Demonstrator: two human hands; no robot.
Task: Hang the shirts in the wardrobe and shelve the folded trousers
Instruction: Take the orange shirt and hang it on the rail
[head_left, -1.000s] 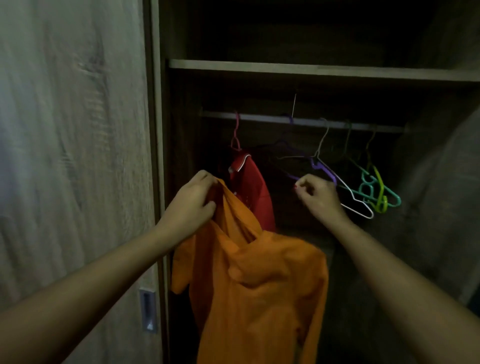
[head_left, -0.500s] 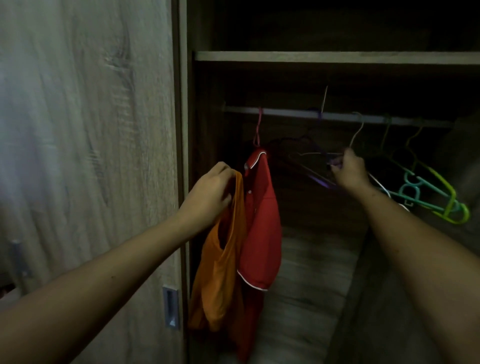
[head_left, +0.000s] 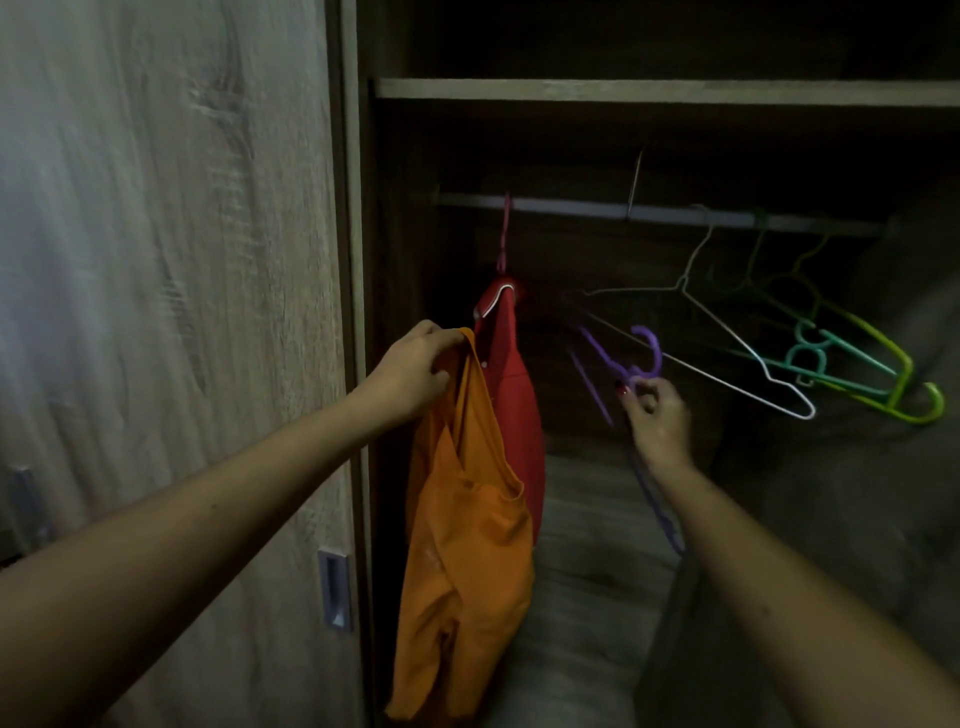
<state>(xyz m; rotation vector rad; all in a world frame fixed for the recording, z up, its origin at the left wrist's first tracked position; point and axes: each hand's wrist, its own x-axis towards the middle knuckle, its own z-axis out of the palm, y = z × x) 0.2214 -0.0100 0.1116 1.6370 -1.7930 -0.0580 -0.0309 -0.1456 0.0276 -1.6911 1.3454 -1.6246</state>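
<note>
One shirt is hung, one is not. Nearest, the left grip (head_left: 415, 371) clutches the orange shirt (head_left: 467, 545) by its collar. To its right, the right grip (head_left: 657, 415) pinches a purple hanger (head_left: 641, 358), clear of the rail (head_left: 571, 208). Farther in, the red shirt (head_left: 511, 395) hangs there. No trousers show.

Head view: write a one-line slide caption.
Left hand grips an orange shirt beside a hung red shirt while the right hand holds a purple hanger below the wardrobe rail.
</note>
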